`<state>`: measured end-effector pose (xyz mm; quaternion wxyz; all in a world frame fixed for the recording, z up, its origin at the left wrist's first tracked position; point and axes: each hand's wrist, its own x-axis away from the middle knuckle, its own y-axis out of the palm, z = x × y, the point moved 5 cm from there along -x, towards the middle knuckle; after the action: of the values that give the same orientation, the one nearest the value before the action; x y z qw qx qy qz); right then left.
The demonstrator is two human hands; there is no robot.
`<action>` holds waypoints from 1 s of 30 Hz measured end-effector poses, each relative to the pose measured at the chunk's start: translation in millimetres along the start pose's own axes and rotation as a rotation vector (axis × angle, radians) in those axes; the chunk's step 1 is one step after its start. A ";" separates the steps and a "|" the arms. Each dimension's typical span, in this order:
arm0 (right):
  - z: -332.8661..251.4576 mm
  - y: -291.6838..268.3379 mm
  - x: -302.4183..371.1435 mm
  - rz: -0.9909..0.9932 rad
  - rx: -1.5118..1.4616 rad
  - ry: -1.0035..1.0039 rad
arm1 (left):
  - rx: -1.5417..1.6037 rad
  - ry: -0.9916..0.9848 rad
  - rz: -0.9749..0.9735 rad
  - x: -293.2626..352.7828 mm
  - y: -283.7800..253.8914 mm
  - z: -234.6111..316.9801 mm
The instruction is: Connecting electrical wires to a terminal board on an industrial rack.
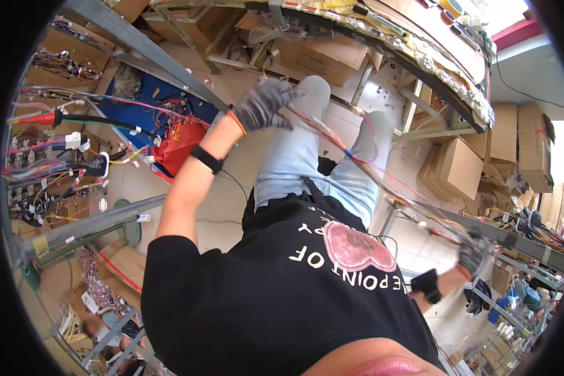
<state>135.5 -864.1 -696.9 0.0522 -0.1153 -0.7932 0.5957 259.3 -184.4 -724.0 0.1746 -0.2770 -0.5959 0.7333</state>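
Observation:
A long wire harness [351,153] of many coloured wires stretches across in front of my legs, from my left hand to my right. My left hand [264,105], in a grey striped glove with an orange cuff, is closed around its left end beside my knee. Out at the right, my right hand [471,255], gloved the same way, is closed on the other end of the harness near a metal rail. Its fingers are small and partly covered by wires. Blue tape wraps the bundle near its middle, and a thin pink wire hangs loose from it.
A workbench [420,75] with tape rolls and a marker stands ahead. Cardboard boxes [460,168] are stacked at the right. On the left, a metal rack [94,229] carries hanging harnesses, with a red bag [180,145] in a blue bin behind. Another person [109,332] sits at lower left.

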 end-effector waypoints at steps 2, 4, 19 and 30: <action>-57.9 67.9 28.3 0.303 0.803 -0.435 | -0.039 -0.143 -0.115 22.9 40.7 -7.1; -86.3 107.9 20.8 0.245 0.228 0.068 | 0.280 -0.378 -0.137 47.2 87.9 -7.2; -526.7 252.4 71.2 -1.258 -0.679 -0.977 | 2.625 -0.637 0.340 49.9 113.1 -72.6; -595.5 289.8 -96.8 -0.804 -1.416 -0.347 | 1.983 -0.955 0.176 89.3 3.0 -20.3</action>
<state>395.2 -255.8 -799.3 0.0531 0.2644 -0.9579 -0.0986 201.8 -117.0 -747.3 0.0186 0.2561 0.2722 0.9273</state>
